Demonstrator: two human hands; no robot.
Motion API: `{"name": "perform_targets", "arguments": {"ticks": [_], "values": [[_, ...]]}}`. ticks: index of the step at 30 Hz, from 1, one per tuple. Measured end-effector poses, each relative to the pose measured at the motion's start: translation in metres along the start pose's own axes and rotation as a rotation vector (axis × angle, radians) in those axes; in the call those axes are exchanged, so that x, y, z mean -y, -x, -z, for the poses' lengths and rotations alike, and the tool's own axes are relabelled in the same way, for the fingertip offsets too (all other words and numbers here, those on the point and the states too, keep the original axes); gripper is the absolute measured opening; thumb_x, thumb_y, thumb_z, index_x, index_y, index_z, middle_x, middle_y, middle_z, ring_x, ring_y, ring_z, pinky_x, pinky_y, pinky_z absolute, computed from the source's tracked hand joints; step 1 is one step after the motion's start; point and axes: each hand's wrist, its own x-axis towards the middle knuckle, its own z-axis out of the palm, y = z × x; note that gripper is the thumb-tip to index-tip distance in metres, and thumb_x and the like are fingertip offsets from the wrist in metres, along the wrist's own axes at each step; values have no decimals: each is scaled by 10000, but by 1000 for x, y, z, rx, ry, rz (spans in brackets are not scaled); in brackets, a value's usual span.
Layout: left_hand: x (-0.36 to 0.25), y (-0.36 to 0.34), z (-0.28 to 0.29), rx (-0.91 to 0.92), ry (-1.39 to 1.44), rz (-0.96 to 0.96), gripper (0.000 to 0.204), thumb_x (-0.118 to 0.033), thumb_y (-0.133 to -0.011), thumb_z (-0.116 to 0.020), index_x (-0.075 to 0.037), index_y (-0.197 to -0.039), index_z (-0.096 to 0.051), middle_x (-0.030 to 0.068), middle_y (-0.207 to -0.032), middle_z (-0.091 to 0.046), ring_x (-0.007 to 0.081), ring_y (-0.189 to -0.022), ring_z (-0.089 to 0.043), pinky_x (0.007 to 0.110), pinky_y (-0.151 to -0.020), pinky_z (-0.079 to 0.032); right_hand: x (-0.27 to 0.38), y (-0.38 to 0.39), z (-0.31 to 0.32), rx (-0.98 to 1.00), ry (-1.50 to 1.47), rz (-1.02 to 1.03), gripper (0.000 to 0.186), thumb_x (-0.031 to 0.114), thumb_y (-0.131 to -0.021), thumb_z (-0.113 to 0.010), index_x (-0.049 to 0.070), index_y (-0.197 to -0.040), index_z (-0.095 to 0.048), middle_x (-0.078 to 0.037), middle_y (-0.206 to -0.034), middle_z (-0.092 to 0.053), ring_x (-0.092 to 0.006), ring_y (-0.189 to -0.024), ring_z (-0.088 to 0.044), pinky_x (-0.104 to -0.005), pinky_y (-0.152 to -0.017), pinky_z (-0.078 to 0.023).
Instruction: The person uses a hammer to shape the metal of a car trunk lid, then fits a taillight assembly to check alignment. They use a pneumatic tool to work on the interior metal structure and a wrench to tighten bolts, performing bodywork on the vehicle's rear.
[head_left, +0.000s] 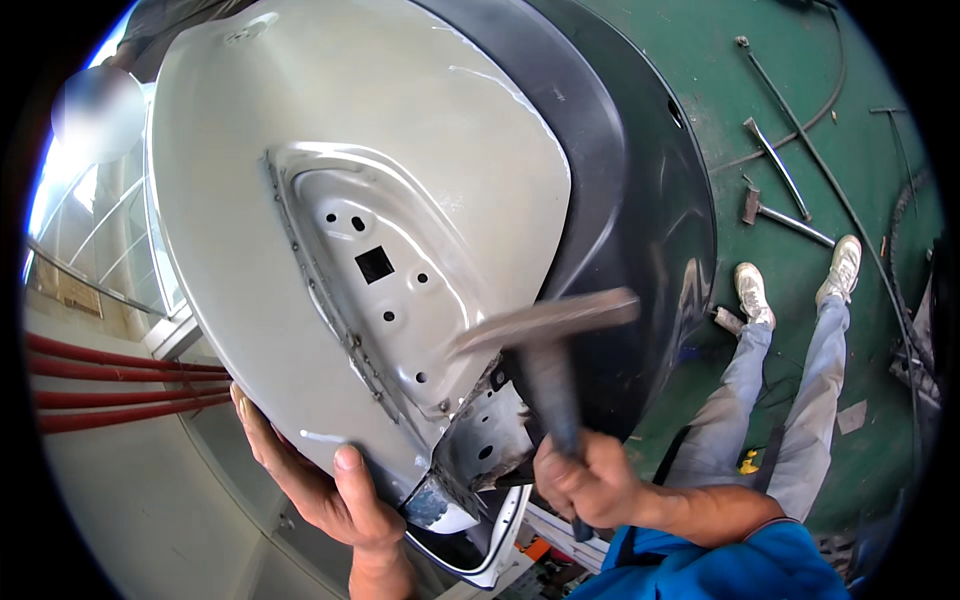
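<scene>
A pale grey car body panel (240, 270) fills the middle, with a recess (400, 250) pierced by a square hole and several round ones. My right hand (595, 480) is closed around the handle of a hammer (545, 322). Slightly motion-blurred, the hammer's head shows over the panel's lower right edge, beside a bare metal bracket (485, 435); whether it touches cannot be told. My left hand (325, 490) lies against the panel's lower left edge, fingers stretched out and thumb apart on the painted face. Below the recess, the panel's corner (440, 503) is scraped to blue-grey metal.
A dark bumper (640, 200) curves along the panel's right side. On the green floor (690, 50) lie two more hammers (777, 168) (785, 217), a long rod (825, 170) and hoses. Legs in pale jeans (740, 410) stand at right. Red hoses (130, 385) run at left; a person (165, 35) is at upper left.
</scene>
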Motion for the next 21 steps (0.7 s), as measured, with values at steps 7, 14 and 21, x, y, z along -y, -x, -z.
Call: {"name": "perform_targets", "arguments": {"ticks": [7,14,21], "values": [[6,-2,6,13,-16,-21,748,-285,-943,-533,108,-1512,-246,241,-1578,-287,343,-1469,-275,450,-1206,-167,-4,-3,-7,22,183,-67,303,300,-1028,-574,13,-951,-516,3,-670,-502,-87,-560,-463,-279,-518,-410],[9,2,13,42,-56,-17,756,-316,-950,-547,90,-1518,-255,231,-1583,-275,332,-1469,-278,453,-1204,-180,18,-10,-2,-174,937,285,299,263,-991,-613,-20,-935,-536,-127,-582,-579,-268,-466,-604,-375,-456,-469],[9,2,15,51,-64,-9,768,-327,-948,-562,79,-1523,-255,226,-1581,-277,323,-1466,-284,454,-1199,-199,17,-12,-6,-168,1119,293,294,243,-959,-642,-37,-920,-560,-150,-572,-596,-318,-459,-608,-404,-432,-464]]}}
